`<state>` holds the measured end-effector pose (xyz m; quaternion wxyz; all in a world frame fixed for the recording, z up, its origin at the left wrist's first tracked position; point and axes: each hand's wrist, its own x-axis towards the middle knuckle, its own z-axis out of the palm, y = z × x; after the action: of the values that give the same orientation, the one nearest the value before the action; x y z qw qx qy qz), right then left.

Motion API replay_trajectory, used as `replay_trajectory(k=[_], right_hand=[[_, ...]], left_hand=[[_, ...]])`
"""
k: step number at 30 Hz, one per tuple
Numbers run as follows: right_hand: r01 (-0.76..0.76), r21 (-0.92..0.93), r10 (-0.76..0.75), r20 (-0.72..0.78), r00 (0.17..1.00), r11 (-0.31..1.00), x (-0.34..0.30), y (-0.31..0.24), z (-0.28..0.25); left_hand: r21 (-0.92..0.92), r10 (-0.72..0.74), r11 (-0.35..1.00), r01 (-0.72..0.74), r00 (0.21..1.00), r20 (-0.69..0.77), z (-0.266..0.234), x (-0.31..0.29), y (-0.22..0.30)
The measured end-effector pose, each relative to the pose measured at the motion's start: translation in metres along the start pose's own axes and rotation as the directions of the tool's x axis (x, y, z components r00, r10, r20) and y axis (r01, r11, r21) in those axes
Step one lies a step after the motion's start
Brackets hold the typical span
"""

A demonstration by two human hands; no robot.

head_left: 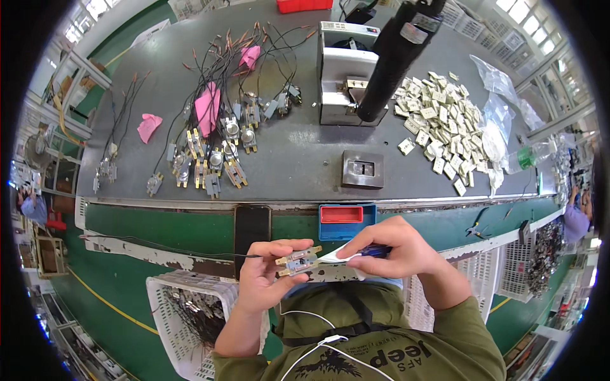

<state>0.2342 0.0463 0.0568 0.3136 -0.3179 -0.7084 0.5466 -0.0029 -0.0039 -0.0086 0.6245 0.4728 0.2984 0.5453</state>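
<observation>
My left hand [257, 279] is closed on a small electrical component [297, 261] with brass terminals and a grey body. A black wire [190, 254] runs from it to the left. Facing it, my right hand [406, 251] pinches a piece of white cloth or paper [334, 256] whose tip reaches the component's right end. A dark blue handle-like thing [376, 251] also lies in the right hand, mostly hidden by the fingers. Beyond the hands, a dark phone [252, 232] and a blue tray [326, 232] with a red tray [341, 214] inside lie near the table's front edge.
Wired components [216, 159] and pink scraps [207, 108] cover the table's left. A press with a black cylinder [397, 60] stands mid-table, behind a metal block [363, 169]. White ceramic-like pieces [445, 127] are heaped right. Pliers [478, 230] lie near the front edge; a white crate [171, 317] stands below left.
</observation>
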Motion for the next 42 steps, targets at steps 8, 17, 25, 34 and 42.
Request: replay_trajectory(k=[8,17,25,34,42], right_hand=[[-0.045,0.005,0.045,0.032,0.998,0.999,-0.001,0.007,0.004],[-0.051,0.095,0.043,0.083,0.996,0.994,-0.002,0.007,0.007],[-0.065,0.078,0.059,0.079,0.995,0.995,-0.001,0.001,0.005],[0.043,0.042,-0.045,0.032,0.998,0.998,-0.002,0.002,0.006],[-0.016,0.02,0.014,0.069,0.998,1.0,-0.003,-0.004,0.005]], left_hand=[[-0.033,0.003,0.999,-0.001,0.999,0.042,0.006,-0.004,0.004],[-0.061,-0.073,0.995,0.077,0.995,0.072,0.005,0.0,0.005],[-0.041,-0.045,0.998,0.049,0.995,0.088,0.005,0.004,0.004],[-0.027,-0.031,0.999,0.035,0.99,0.14,0.004,0.007,0.008],[-0.063,-0.035,0.997,0.044,0.991,0.132,0.004,0.006,0.007]])
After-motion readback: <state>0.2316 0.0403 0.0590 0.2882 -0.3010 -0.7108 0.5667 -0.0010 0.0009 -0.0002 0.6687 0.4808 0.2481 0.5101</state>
